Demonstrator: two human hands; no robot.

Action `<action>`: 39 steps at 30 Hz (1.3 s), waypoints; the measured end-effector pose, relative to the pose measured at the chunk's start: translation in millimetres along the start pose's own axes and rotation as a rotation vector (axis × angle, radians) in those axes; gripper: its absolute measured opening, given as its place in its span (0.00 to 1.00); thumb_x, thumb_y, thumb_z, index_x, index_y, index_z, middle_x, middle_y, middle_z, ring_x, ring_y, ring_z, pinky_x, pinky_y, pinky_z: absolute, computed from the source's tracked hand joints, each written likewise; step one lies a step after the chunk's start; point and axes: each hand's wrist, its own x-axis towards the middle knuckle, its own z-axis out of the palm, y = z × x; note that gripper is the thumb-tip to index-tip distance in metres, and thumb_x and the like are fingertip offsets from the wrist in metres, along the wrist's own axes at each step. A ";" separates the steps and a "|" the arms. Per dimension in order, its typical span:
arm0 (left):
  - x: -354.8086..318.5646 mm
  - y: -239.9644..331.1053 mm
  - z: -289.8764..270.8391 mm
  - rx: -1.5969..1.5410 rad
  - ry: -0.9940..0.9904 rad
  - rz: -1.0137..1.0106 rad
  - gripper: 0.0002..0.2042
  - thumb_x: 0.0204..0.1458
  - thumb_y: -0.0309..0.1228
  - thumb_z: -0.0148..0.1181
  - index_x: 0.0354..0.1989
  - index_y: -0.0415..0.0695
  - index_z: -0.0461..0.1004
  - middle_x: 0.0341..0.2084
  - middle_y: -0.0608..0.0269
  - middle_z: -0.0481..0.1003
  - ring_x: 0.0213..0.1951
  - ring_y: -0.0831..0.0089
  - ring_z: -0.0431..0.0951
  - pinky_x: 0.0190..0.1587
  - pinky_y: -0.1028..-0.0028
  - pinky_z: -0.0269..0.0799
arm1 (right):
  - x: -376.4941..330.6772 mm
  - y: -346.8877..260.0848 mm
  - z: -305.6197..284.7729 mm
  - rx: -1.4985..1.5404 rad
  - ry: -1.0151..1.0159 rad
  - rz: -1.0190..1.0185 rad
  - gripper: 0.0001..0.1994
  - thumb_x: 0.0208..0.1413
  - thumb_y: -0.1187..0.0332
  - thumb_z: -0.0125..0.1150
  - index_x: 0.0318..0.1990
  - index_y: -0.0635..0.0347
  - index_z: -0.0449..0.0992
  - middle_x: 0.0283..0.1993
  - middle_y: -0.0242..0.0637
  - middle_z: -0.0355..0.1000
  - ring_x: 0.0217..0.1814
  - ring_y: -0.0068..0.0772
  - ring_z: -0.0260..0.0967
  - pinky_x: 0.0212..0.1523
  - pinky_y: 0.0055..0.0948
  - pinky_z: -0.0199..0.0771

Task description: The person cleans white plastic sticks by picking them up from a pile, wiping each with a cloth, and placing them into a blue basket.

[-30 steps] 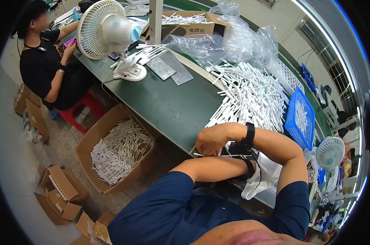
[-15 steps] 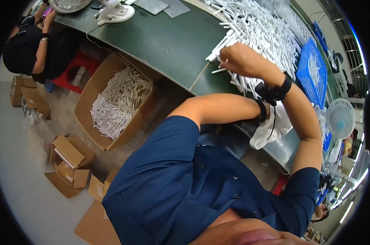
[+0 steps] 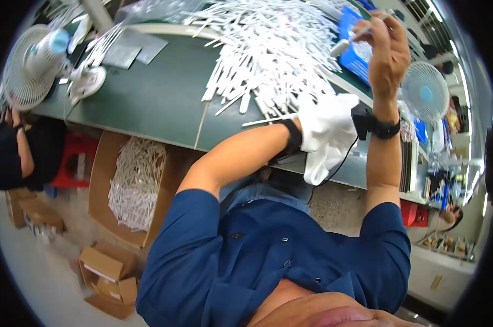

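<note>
a white stick [image 3: 340, 48], slim with a wider blunt end, is at the far right, gripped by the raised right hand [image 3: 389, 57]. the left forearm [image 3: 241, 155] reaches to a crumpled white cloth [image 3: 329, 136]; the left hand is hidden, its grip i cannot tell. similar sticks [image 3: 273, 54] pile on the smooth green table [image 3: 159, 101].

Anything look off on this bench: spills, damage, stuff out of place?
No damage visible. Slightly untidy: the loose heap of slender white sticks splays in many directions across the dark green tabletop. Also, a crumpled white cloth droops at the front edge, covering the left hand, so its grip can't be seen.
</note>
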 end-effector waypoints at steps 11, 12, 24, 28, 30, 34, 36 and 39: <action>-0.7 24.2 -9.5 0.912 0.214 0.348 0.14 0.71 0.41 0.50 0.52 0.43 0.74 0.41 0.63 0.77 0.45 0.74 0.76 0.53 0.67 0.73 | -160.8 78.2 -117.2 -0.569 0.330 0.400 0.10 0.71 0.65 0.55 0.51 0.63 0.74 0.37 0.34 0.79 0.35 0.20 0.75 0.39 0.22 0.76; 3.2 20.1 -16.2 0.919 0.201 0.337 0.14 0.71 0.41 0.50 0.52 0.43 0.74 0.41 0.63 0.77 0.45 0.74 0.76 0.53 0.67 0.73 | -169.3 86.2 -113.7 -0.563 0.299 0.442 0.10 0.71 0.65 0.56 0.51 0.62 0.74 0.37 0.34 0.79 0.36 0.20 0.75 0.39 0.22 0.75; 19.5 16.1 -7.9 0.229 0.282 0.151 0.18 0.71 0.44 0.48 0.58 0.45 0.71 0.47 0.61 0.78 0.49 0.66 0.79 0.56 0.62 0.74 | -169.7 107.1 -125.5 0.394 0.294 0.808 0.14 0.72 0.65 0.52 0.57 0.62 0.74 0.33 0.33 0.74 0.36 0.23 0.73 0.36 0.22 0.74; 19.0 22.5 -2.9 0.142 0.349 0.089 0.21 0.71 0.47 0.48 0.61 0.45 0.70 0.49 0.60 0.78 0.50 0.65 0.79 0.57 0.61 0.74 | -165.4 109.5 -125.0 0.843 0.221 0.953 0.15 0.72 0.65 0.53 0.59 0.63 0.72 0.33 0.32 0.71 0.36 0.22 0.69 0.33 0.21 0.72; 23.8 15.7 -11.9 0.094 0.359 0.144 0.22 0.70 0.50 0.49 0.59 0.44 0.70 0.49 0.58 0.77 0.50 0.63 0.79 0.55 0.59 0.76 | -161.0 105.8 -116.5 0.948 0.176 0.991 0.16 0.72 0.65 0.53 0.60 0.64 0.72 0.33 0.32 0.69 0.35 0.22 0.68 0.33 0.20 0.71; 23.8 17.5 -9.3 0.037 0.352 0.111 0.24 0.69 0.53 0.49 0.57 0.45 0.70 0.51 0.56 0.77 0.51 0.61 0.80 0.55 0.58 0.77 | -172.5 77.5 -105.5 1.018 0.300 0.979 0.17 0.72 0.67 0.53 0.61 0.68 0.70 0.35 0.32 0.69 0.35 0.21 0.65 0.33 0.20 0.70; 21.7 18.8 -6.8 0.016 0.345 0.076 0.24 0.69 0.54 0.49 0.57 0.45 0.70 0.51 0.56 0.77 0.51 0.61 0.79 0.55 0.58 0.77 | -174.4 88.5 -112.5 1.157 0.178 0.897 0.15 0.72 0.68 0.52 0.60 0.68 0.70 0.35 0.32 0.69 0.36 0.21 0.67 0.35 0.20 0.72; 17.4 18.6 -6.2 -0.048 0.330 0.056 0.25 0.71 0.51 0.46 0.62 0.43 0.69 0.56 0.56 0.76 0.56 0.61 0.77 0.61 0.59 0.72 | -181.7 97.2 -117.6 1.205 0.117 0.882 0.14 0.72 0.68 0.52 0.58 0.67 0.71 0.35 0.33 0.70 0.37 0.22 0.69 0.35 0.21 0.75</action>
